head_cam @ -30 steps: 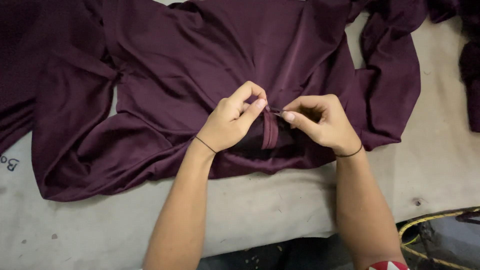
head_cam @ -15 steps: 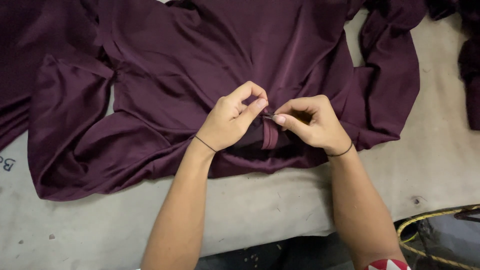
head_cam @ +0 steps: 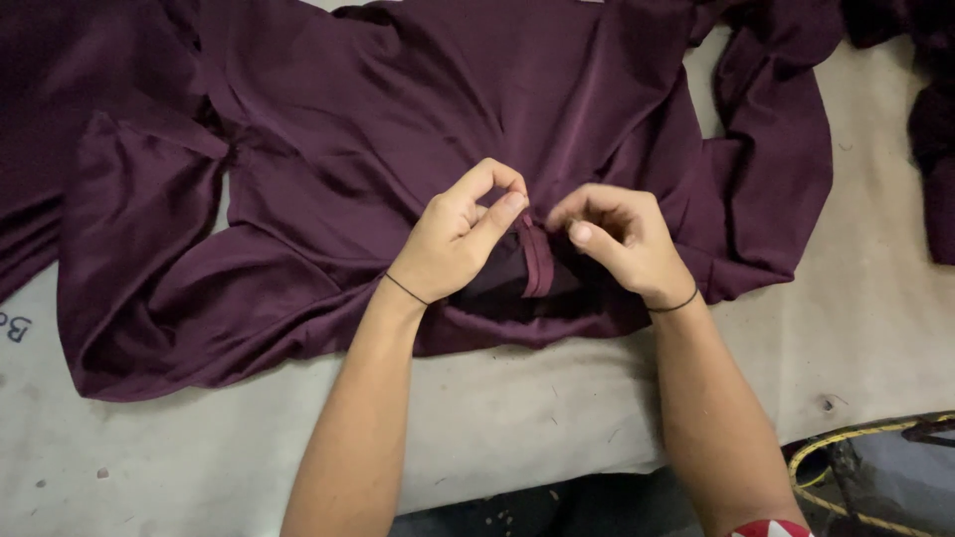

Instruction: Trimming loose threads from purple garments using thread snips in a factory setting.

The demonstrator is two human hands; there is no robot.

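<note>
From where I sit, I see a dark maroon garment spread wide over the pale tabletop, its cloth rumpled into broad folds and one loose flap lying out to the left. Near the lower middle of it a narrow band of the same fabric runs up and down, edging a darker opening just below the hands.

My left hand sits on the cloth just left of that band, its grip clenched in a pinch: thumb and forefinger pressed together on the fabric at the band's upper end. My right hand is just across from it, fingers curled in and thumb tucked against them, pinching at the same spot (whether it has cloth or something finer between the fingertips, I cannot tell). The two sets of fingertips are nearly touching. Each wrist carries a thin black band.

More maroon cloth lies at the far right edge, apart from the garment. A yellow cord curls beyond the tabletop's lower right corner.
</note>
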